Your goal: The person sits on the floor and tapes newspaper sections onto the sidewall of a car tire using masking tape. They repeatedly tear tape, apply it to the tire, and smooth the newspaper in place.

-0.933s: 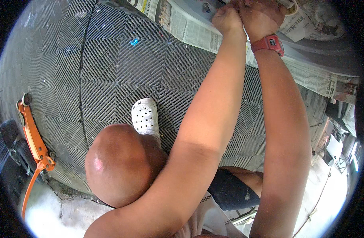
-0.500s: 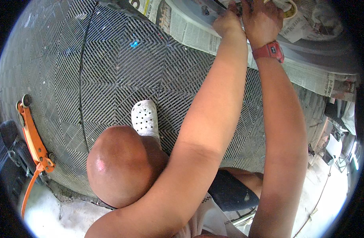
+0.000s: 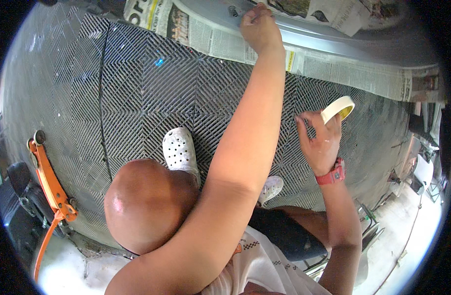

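Note:
My left hand (image 3: 261,30) reaches to the top of the view, its fingers curled together against a smooth grey car-body panel (image 3: 304,30). What those fingers hold, if anything, is too small to tell. Newspaper sheets (image 3: 213,42) hang along the panel's lower edge, and more newspaper (image 3: 341,14) covers the area above it. My right hand (image 3: 322,140), with a red watch on the wrist, is down over the floor, well apart from the panel. A roll of masking tape (image 3: 337,109), pale with a yellowish inside, is hooked on its fingers; the thumb and index finger are spread.
Ridged grey floor tiles (image 3: 225,98) lie below me. An orange floor jack (image 3: 51,179) with a long handle stands at the left. My bent knee (image 3: 147,206) and white clogs (image 3: 179,150) are underneath. A cable (image 3: 407,236) crosses the pale floor at the right.
My right hand has come away from the newspapered panel, down and toward me, carrying the tape roll. My left hand has shifted slightly left along the panel.

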`<state>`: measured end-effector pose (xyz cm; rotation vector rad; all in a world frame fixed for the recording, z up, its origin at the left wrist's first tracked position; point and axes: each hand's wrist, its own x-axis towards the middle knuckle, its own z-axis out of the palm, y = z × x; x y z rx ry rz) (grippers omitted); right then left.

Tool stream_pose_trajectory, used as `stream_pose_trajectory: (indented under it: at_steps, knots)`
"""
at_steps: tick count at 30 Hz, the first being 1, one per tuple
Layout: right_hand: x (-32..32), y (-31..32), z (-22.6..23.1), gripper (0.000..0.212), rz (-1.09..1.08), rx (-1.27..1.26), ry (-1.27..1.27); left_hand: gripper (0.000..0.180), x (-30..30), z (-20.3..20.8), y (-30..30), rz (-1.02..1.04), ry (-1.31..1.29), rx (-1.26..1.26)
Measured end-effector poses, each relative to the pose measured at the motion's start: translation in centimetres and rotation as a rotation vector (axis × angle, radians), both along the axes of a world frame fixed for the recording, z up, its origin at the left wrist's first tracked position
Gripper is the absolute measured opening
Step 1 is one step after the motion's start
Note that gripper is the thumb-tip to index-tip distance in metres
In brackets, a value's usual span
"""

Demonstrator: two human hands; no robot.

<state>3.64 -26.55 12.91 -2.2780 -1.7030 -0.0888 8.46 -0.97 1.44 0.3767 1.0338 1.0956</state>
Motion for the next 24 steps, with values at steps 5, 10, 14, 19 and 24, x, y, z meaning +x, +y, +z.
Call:
stream_pose_trajectory:
  at_steps: [5,10,14,19,24]
  knots:
    - [-1.0,-2.2,-0.3,0.015,-0.088,-0.129,0.106,0.025,-2.4,1.1,-4.0,-0.017,0.745,0.754]
    - [0.7,-1.2,-1.2,0.016,0.159,-0.172,0.079,0.032,-4.1,-0.7,-5.2,-0.289,1.141,1.363]
    - [3.4,3.0,-5.6,0.017,0.197,-0.023,-0.089,0.034,-5.6,3.1,0.4,-1.040,1.411,2.199]
    - [-2.4,6.7,-11.8,0.017,-0.357,0.318,0.236,0.049,-9.4,10.1,6.3,-1.327,1.599,2.597]
    - [-10.4,5.2,-17.7,0.017,-0.407,0.296,0.480,0.075,-12.3,10.8,8.9,-1.359,2.080,2.558]
